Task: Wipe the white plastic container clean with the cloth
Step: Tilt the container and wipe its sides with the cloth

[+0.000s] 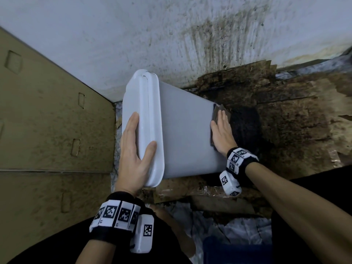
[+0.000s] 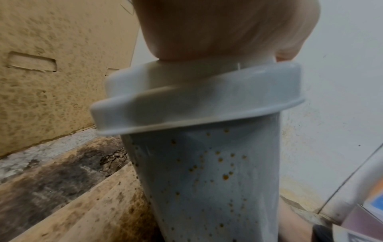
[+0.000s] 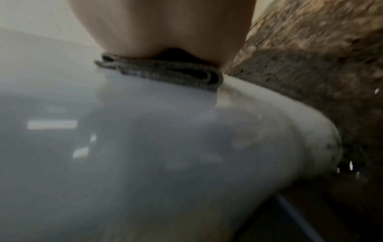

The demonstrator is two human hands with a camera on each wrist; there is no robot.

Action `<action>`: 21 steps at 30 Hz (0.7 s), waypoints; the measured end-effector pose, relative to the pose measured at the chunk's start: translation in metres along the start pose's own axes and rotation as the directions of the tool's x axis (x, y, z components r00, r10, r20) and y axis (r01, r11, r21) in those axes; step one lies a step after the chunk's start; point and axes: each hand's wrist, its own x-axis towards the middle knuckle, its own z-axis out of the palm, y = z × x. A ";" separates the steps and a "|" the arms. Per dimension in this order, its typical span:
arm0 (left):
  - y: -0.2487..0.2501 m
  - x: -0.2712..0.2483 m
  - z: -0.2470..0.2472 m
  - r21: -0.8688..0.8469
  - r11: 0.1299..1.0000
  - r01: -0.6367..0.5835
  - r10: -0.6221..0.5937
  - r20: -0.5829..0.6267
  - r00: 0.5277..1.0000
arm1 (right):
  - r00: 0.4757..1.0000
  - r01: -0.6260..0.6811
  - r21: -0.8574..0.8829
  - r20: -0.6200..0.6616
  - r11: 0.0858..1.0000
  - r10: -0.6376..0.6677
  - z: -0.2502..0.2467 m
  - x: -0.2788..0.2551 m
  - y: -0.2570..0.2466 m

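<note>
Left hand: the left hand (image 1: 133, 151) is seen at near left, clasped over the lidded end of the white plastic container (image 1: 182, 134), thumb on the near face of the lid (image 1: 142, 121), fingers (image 1: 131, 122) laid over its left end.
Right hand: the right hand (image 1: 222, 130) is laid flat, fingers straight, pressing the cloth (image 1: 217, 113) against the container's right end; nothing is gripped by it.
Container: it is held tipped on its side between both hands, lid to the left, base to the right, above the stained floor (image 1: 285, 121). In the left wrist view, brown specks are seen on its underside (image 2: 207, 180).
Cloth: grey-brown and folded, it is trapped between palm and container near the base edge (image 3: 165, 72).
Left surround: cardboard panels (image 1: 47, 111) are stood at left.
Far: a grimy white wall (image 1: 171, 35) is seen behind the container.
</note>
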 end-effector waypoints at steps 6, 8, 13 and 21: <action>0.000 0.000 0.000 -0.006 1.000 0.012 -0.012 -0.011 1.000 | 0.993 0.108 0.022 -0.046 0.994 -0.107 0.026 -0.051 -0.036; 0.001 -0.001 0.000 -0.002 1.000 0.003 -0.003 -0.010 1.000 | 0.985 0.169 0.029 -0.044 0.985 -0.168 0.034 -0.072 -0.054; 0.003 0.001 0.003 0.007 1.000 -0.010 0.010 -0.003 1.000 | 0.926 0.373 0.102 -0.103 0.922 -0.363 0.056 -0.140 -0.102; -0.003 -0.001 0.001 -0.031 1.000 0.004 -0.005 -0.016 1.000 | 0.893 0.419 0.049 -0.201 0.907 -0.402 0.057 -0.130 -0.056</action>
